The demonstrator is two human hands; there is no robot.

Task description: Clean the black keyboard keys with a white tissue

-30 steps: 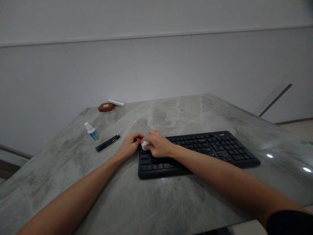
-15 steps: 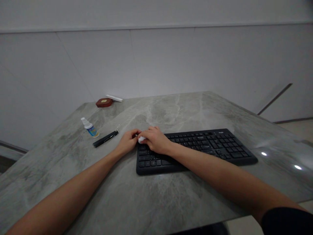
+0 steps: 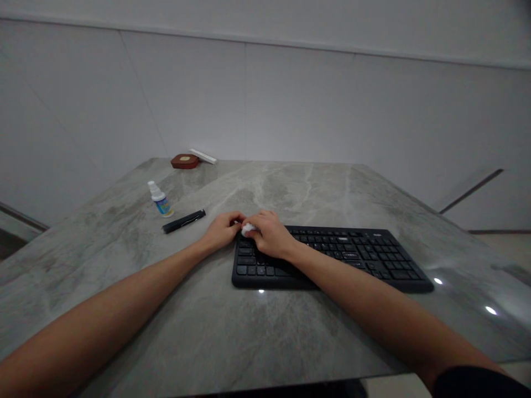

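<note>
Watched from my remote post, the right grip (image 3: 271,235) is closed around a small white wad (image 3: 248,229), which shows between thumb and fingers at the upper left corner of a black keyboard (image 3: 360,243). The left grip (image 3: 224,229) curls narrow just beside that corner, fingertips near the wad; I cannot tell whether it pinches anything. The keyboard lies flat on a gray marbled table (image 3: 265,331), extending rightward from under the right grip. That grip and its forearm (image 3: 352,287) hide many keys, and I cannot make out whether the wad presses on them. A black sleeve (image 3: 468,382) is cut off at lower right. At left, a white-topped spray bottle (image 3: 161,202) carries a label too small to read, near a slim black tool (image 3: 183,221).
</note>
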